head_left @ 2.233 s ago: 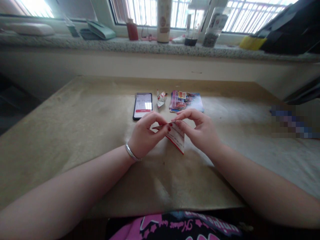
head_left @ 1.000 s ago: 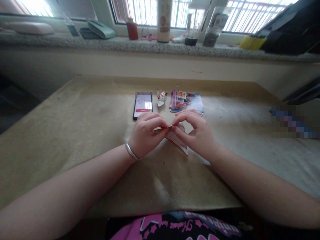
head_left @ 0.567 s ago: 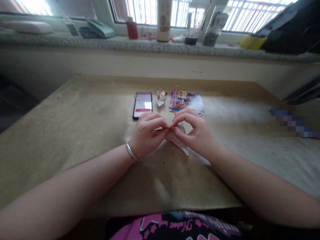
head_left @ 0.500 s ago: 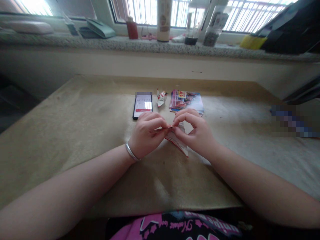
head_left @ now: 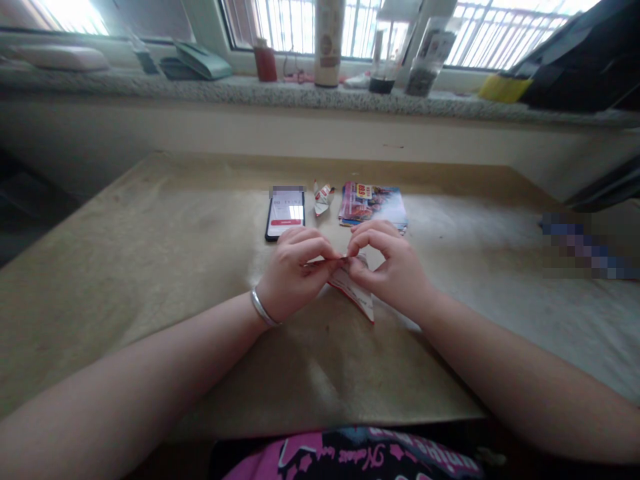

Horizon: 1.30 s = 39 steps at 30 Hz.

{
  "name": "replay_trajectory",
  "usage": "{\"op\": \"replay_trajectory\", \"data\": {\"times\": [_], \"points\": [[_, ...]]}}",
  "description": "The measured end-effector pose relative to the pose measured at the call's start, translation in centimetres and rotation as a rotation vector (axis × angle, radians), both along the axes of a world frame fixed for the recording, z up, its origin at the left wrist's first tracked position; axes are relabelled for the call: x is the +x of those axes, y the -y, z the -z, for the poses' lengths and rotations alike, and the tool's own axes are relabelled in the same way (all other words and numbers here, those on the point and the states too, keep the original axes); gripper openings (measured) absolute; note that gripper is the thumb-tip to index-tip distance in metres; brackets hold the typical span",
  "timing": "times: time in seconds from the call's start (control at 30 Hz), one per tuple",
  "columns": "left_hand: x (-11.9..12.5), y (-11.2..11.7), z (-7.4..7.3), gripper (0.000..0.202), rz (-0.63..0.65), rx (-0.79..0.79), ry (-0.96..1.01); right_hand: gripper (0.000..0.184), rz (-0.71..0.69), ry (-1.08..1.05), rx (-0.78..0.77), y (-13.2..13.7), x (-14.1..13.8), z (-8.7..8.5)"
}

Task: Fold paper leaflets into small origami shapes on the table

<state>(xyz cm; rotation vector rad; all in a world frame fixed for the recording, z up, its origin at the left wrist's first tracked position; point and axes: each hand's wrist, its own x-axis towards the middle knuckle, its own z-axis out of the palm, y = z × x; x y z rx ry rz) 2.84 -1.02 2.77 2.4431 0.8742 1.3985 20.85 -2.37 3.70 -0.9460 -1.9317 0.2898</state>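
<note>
Daylight pours through the barred window [head_left: 300,33] along the top of the frame, burning out to white at the upper left, while the room sinks dim toward the lower corners. The right hand [head_left: 393,273] throws a soft shadow on the tan table covering [head_left: 150,280]. The wide lens bows the stone sill [head_left: 210,90] at the edges, and a pixelated blur [head_left: 585,247] masks a patch at the right

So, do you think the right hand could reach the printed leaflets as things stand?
Probably yes: the right hand sits close to the stack of printed leaflets, nothing between them, though it is pinching the folded paper.
</note>
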Motion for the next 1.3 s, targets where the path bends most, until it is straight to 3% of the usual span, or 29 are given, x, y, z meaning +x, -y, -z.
{"op": "replay_trajectory", "data": {"times": [0.67, 1.13, 1.3], "points": [[-0.3, -0.3, 0.4, 0.016, -0.049, -0.066, 0.033, 0.009, 0.045, 0.114, 0.048, -0.8, 1.2, 0.3], [-0.5, -0.3, 0.7, 0.014, -0.049, -0.072, 0.055, 0.009, 0.025, -0.003, -0.041, -1.5, 2.3, 0.3], [-0.5, -0.2, 0.8, 0.014, -0.050, -0.067, 0.055, 0.006, -0.007, 0.069, -0.030, -1.3, 2.0, 0.3]]}}
